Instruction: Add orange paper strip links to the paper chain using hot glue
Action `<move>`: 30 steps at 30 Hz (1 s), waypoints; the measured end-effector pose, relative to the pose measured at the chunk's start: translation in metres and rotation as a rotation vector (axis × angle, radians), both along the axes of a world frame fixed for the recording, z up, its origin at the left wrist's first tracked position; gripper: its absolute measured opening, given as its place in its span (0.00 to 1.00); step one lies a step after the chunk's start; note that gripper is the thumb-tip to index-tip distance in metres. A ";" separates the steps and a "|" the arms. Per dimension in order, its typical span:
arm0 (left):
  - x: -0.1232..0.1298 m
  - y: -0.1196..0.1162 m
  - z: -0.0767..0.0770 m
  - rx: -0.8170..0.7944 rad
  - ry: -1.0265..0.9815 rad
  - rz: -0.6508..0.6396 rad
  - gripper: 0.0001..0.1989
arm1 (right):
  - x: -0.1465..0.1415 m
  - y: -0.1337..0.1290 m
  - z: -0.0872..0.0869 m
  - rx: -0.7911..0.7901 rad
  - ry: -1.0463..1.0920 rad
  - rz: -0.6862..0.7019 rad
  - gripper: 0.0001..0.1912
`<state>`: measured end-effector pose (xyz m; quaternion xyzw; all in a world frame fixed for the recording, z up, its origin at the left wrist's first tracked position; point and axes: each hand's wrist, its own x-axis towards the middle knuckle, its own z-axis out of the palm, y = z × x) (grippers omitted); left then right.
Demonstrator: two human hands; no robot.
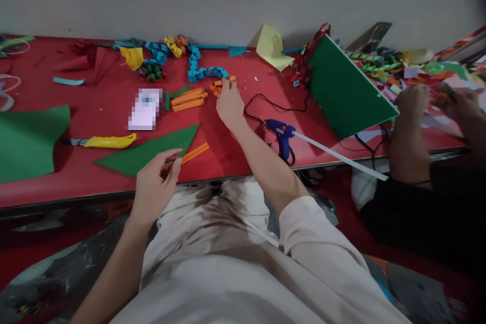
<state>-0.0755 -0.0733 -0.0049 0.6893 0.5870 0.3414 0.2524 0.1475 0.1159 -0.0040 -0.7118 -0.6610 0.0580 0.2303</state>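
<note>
An orange paper strip (196, 153) is pinched in my left hand (156, 182), near the table's front edge, over a green paper piece (152, 148). Farther back, my right hand (230, 104) reaches down with its fingers closed on an orange paper chain (216, 87). That chain lies against a blue paper chain (207, 73). Left of my right hand rests a stack of folded orange strips (189, 99). A blue glue gun (281, 131), with a long white glue stick (337, 154) sticking out of it, lies to the right of my right forearm.
A yellow utility knife (110, 140) and a blurred-out phone-like item (145, 109) lie at left. A green board (345, 91) leans at right, with the black cord (281, 108) beside it. Another person's hands (413, 101) work among paper scraps at far right.
</note>
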 end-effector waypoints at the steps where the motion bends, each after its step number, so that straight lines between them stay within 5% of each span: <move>1: -0.001 0.000 0.000 0.004 -0.004 0.006 0.20 | 0.002 -0.002 0.003 -0.017 0.003 -0.013 0.28; 4: -0.002 -0.001 -0.004 -0.011 -0.034 0.026 0.19 | 0.010 -0.025 0.013 -0.125 -0.019 0.066 0.24; 9: 0.007 -0.001 -0.009 0.015 -0.065 0.036 0.17 | 0.023 -0.067 0.022 -0.124 0.031 0.108 0.37; 14: 0.018 0.007 -0.003 0.214 0.086 0.034 0.14 | 0.025 -0.087 0.009 -0.113 0.113 0.137 0.28; 19: 0.025 0.017 -0.001 0.247 0.142 -0.065 0.14 | 0.027 -0.133 0.001 0.224 0.309 0.194 0.20; 23: 0.043 0.020 -0.009 0.237 0.154 -0.182 0.13 | 0.031 -0.170 -0.002 0.208 0.496 0.330 0.15; 27: 0.054 0.029 -0.012 0.217 0.204 -0.289 0.13 | 0.042 -0.178 -0.013 0.238 0.550 0.223 0.09; 30: 0.031 0.049 -0.002 0.327 0.281 -0.189 0.16 | 0.050 -0.176 -0.024 0.248 0.512 0.214 0.11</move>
